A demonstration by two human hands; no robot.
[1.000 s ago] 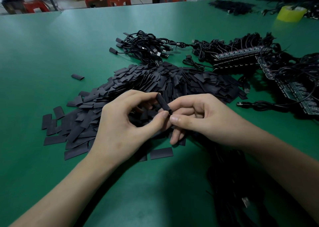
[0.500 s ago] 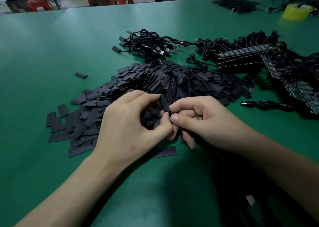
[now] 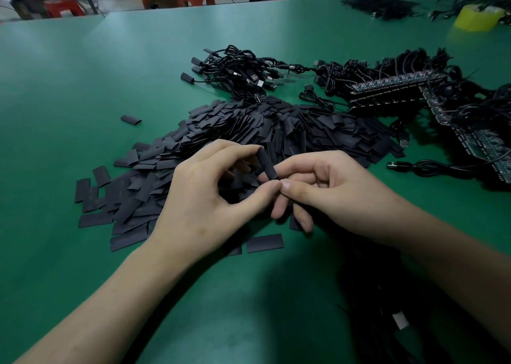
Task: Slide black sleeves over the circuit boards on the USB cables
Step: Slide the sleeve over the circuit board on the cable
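Both my hands meet over the near edge of the sleeve pile [image 3: 249,142]. Left hand [image 3: 204,197] pinches a black sleeve [image 3: 267,164] between thumb and fingertips; the sleeve is matte, tube-shaped, tilted up and away. Right hand [image 3: 329,186] pinches just below it, thumb tip touching the left thumb; what it grips is hidden, probably the cable end, can't tell. Circuit board inside not visible.

The pile is flat, dull black rectangles, loosely heaped on a smooth green table [image 3: 69,87]. One stray sleeve [image 3: 130,119] lies apart to the left, another flat one [image 3: 265,243] just under my hands. Behind the pile is a tangled bundle of USB cables [image 3: 237,70] with shiny plugs. On the right, strips of circuit boards [image 3: 392,83] with glossy cables on them. Yellow tape roll [image 3: 478,18] sits far right. Dark cables [image 3: 387,308] run under my right forearm, blurred.
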